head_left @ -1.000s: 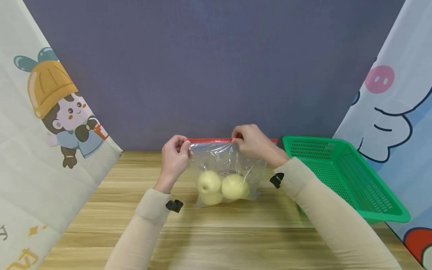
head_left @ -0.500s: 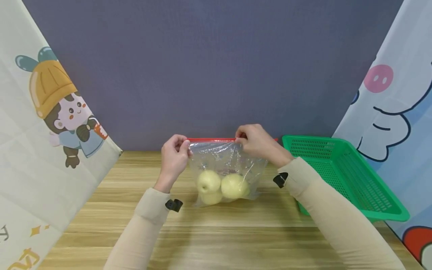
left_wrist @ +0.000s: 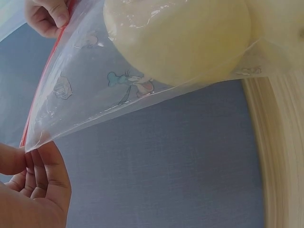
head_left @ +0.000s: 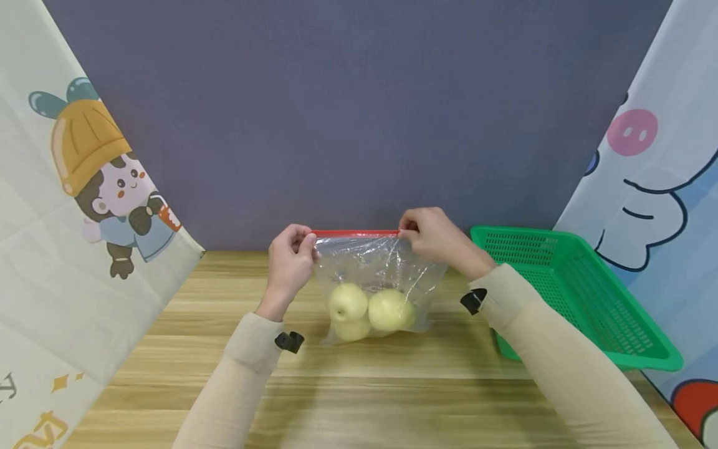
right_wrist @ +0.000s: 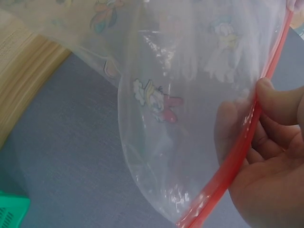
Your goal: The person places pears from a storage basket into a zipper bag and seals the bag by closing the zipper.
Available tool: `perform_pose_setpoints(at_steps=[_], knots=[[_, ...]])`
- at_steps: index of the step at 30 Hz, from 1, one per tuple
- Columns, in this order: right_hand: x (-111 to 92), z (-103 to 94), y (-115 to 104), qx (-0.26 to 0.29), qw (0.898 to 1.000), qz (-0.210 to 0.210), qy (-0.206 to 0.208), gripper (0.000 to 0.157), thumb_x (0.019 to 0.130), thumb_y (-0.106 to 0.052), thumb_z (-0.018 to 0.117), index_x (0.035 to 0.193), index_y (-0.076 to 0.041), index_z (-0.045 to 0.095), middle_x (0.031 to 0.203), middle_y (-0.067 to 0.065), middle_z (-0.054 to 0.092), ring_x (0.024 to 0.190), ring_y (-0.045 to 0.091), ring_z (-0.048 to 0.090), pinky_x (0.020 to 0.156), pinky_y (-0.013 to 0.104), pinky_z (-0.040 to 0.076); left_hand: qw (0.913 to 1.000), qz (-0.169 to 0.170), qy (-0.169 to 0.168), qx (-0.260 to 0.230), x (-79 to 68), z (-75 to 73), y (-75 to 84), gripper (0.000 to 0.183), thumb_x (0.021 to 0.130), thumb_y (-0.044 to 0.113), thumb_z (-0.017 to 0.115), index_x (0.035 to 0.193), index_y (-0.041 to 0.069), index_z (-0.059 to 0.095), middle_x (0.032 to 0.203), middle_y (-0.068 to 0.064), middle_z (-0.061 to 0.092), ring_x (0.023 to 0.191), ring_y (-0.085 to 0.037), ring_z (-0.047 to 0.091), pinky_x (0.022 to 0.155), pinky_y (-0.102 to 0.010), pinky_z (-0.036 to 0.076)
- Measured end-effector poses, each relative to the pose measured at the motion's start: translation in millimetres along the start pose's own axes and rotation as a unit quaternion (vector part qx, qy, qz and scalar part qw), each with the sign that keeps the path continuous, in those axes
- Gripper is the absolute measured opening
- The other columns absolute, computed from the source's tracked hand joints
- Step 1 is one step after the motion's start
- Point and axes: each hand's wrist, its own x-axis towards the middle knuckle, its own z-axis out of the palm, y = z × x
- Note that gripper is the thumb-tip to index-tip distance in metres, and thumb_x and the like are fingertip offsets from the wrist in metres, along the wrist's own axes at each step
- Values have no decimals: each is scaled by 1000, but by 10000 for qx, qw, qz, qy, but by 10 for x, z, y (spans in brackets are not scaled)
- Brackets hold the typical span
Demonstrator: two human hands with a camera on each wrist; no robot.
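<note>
A clear zip bag (head_left: 359, 265) with a red zip strip (head_left: 356, 233) and printed cartoon figures stands upright on the table. Inside it, at the bottom, lie three pale yellow-green apples (head_left: 391, 310). My left hand (head_left: 290, 259) pinches the top left corner of the bag between thumb and fingers, also plain in the left wrist view. Farther right along the strip, the thumb and fingers of my right hand (head_left: 434, 237) pinch the red zip. In the right wrist view the strip (right_wrist: 228, 173) runs on past the right hand to the bag's other corner.
A green plastic basket (head_left: 617, 312) with slotted walls stands on the right, close to the right forearm. The wooden table (head_left: 359, 399) ends at a dark grey-blue backdrop (head_left: 348, 112). Printed cartoon cloths (head_left: 84, 312) flank both sides.
My right hand has slid rightward along the red zip strip, away from the left hand. The left hand and the apples have stayed in place.
</note>
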Motion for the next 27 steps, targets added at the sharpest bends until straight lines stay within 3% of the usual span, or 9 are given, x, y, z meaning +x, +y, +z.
perform_pose_setpoints(at_steps=[27], knots=[[-134, -102, 69, -43, 9999, 108, 31, 11, 104, -12, 58, 104, -4, 67, 94, 13, 67, 73, 23, 55, 62, 36, 49, 9999, 84, -35, 43, -6, -69, -5, 12, 104, 6, 58, 102, -5, 63, 81, -20, 62, 65, -23, 61, 52, -23, 53]])
